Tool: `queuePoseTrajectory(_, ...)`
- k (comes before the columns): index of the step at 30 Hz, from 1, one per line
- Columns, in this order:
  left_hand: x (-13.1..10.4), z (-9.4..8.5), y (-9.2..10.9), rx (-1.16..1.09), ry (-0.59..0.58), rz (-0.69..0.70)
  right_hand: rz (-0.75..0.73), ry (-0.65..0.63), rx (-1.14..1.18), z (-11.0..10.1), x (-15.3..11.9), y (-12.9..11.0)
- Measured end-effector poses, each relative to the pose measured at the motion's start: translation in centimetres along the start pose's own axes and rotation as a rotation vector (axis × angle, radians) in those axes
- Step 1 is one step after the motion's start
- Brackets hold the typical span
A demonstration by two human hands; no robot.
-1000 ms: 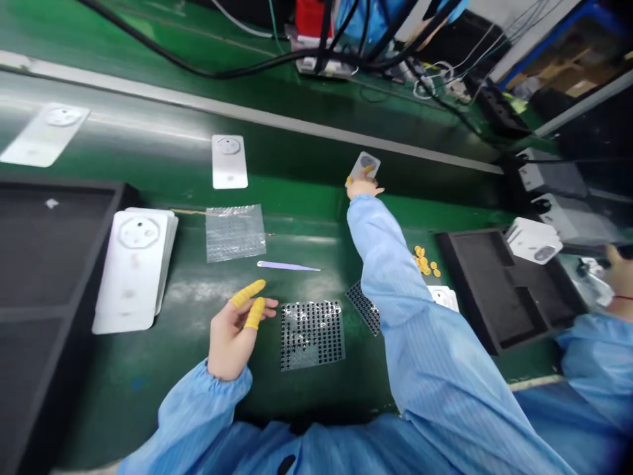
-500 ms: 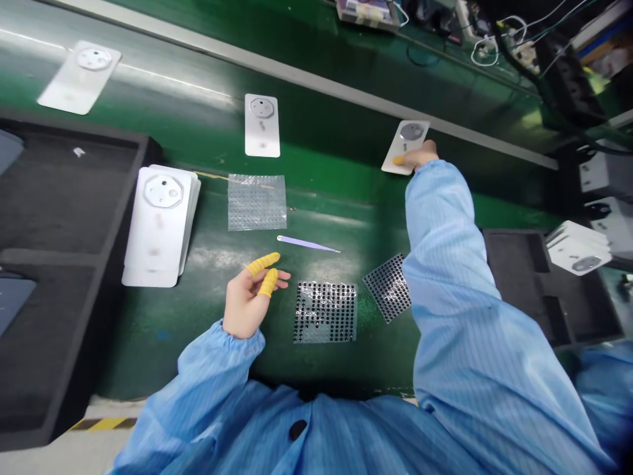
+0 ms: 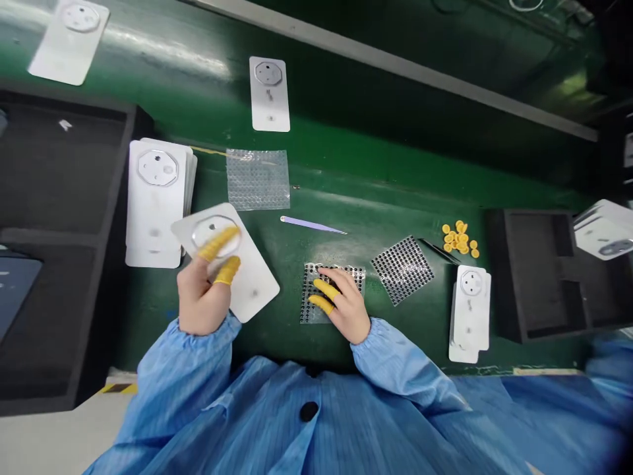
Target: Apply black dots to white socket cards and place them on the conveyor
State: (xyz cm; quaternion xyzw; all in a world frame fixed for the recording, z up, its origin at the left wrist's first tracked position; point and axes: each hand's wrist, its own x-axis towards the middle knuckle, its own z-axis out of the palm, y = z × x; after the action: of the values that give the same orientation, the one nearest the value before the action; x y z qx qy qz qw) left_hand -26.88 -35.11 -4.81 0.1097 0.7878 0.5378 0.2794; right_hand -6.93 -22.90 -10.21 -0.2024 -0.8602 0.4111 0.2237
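While the left hand (image 3: pixel 202 297) is on the white panel (image 3: pixel 254 284) with its yellow-capped thumb and finger lying across the face, I honestly can't tell if it's properly gripping, since the fingertips are blurry and anything underneath is hidden. Panel's sitting at a slant over the green bench (image 3: pixel 277 353), round-ish plate end up by those fingers, one corner overlapping the stack of panels (image 3: pixel 154 208) from this angle. Right hand (image 3: pixel 350 310) is over the black-dotted sheet (image 3: pixel 316 318), fingers slightly apart, nothing visible between them; can't say if they're touching it. Purple tool (image 3: pixel 311 225) lies just beyond, and a second dotted sheet (image 3: pixel 403 270) is off to the right.
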Motion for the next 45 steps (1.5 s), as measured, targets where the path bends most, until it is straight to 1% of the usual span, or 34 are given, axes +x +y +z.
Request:
queuePoseTrajectory(1,-0.2,-0.2,-0.2,0.04,0.001,0.01,-0.051,0.021,-0.013,0.1,-0.3,0.7)
queuePoseTrajectory(2,-0.5,-0.1,-0.4,0.084,-0.04,-0.002,-0.082,0.028,-0.008,0.1,-0.4,1.2)
queuePoseTrajectory(3,-0.9,0.3,-0.5,0.114,-0.109,-0.03,-0.099,0.036,0.001,0.1,-0.4,1.4)
queuePoseTrajectory(5,-1.7,1.7,-0.5,0.099,-0.259,-0.095,-0.13,0.051,0.011,-0.2,-0.2,1.1)
queuePoseTrajectory(7,-2.3,3.4,-0.6,0.035,-0.34,-0.135,-0.176,0.046,0.023,-0.8,0.0,0.4)
queuePoseTrajectory(8,-2.5,4.1,-0.6,-0.001,-0.355,-0.15,-0.195,0.034,0.032,-1.2,0.1,0.0)
queuePoseTrajectory(10,-2.6,4.9,-0.8,-0.056,-0.343,-0.163,-0.216,0.007,0.051,-1.9,0.3,-0.6)
queuePoseTrajectory(12,-2.6,5.0,-1.1,-0.07,-0.3,-0.156,-0.223,0.032,0.038,-2.6,0.4,-1.0)
queuePoseTrajectory(14,-2.7,4.7,-1.2,-0.085,-0.258,-0.155,-0.233,0.089,-0.014,-2.9,0.5,-1.3)
queuePoseTrajectory(15,-2.7,4.5,-1.1,-0.101,-0.256,-0.162,-0.237,0.113,-0.039,-3.0,0.5,-1.4)
queuePoseTrajectory(17,-2.9,4.4,-0.8,-0.147,-0.307,-0.189,-0.252,0.122,-0.061,-3.0,0.6,-1.4)
queuePoseTrajectory(20,-3.1,4.8,-0.2,-0.201,-0.417,-0.201,-0.306,0.061,-0.042,-2.6,1.0,-1.3)
queuePoseTrajectory(21,-3.1,5.0,-0.1,-0.204,-0.428,-0.194,-0.313,0.035,-0.025,-2.4,1.1,-1.3)
queuePoseTrajectory(23,-3.1,5.3,-0.2,-0.196,-0.427,-0.171,-0.28,0.016,0.026,-2.2,1.5,-1.2)
queuePoseTrajectory(25,-3.1,5.5,-0.4,-0.174,-0.423,-0.144,-0.216,0.047,0.074,-1.9,2.0,-1.3)
queuePoseTrajectory(27,-3.1,5.4,-0.7,-0.141,-0.432,-0.104,-0.193,0.075,0.072,-1.8,2.5,-1.3)
queuePoseTrajectory(31,-3.1,5.2,-1.2,-0.061,-0.461,-0.015,-0.274,-0.011,-0.031,-1.9,3.1,-1.2)
queuePoseTrajectory(34,-3.0,5.1,-1.3,0.002,-0.482,0.041,-0.261,-0.054,-0.086,-2.1,3.1,-1.1)
queuePoseTrajectory(39,-2.5,4.8,-1.8,0.143,-0.506,0.156,-0.358,-0.067,-0.148,-1.9,3.0,-0.5)
queuePoseTrajectory(43,-2.1,4.4,-2.4,0.283,-0.529,0.247,-0.431,-0.045,-0.134,-0.6,2.9,0.4)
queuePoseTrajectory(45,-1.9,4.5,-2.6,0.33,-0.549,0.273,-0.437,-0.021,-0.104,0.1,2.8,0.8)
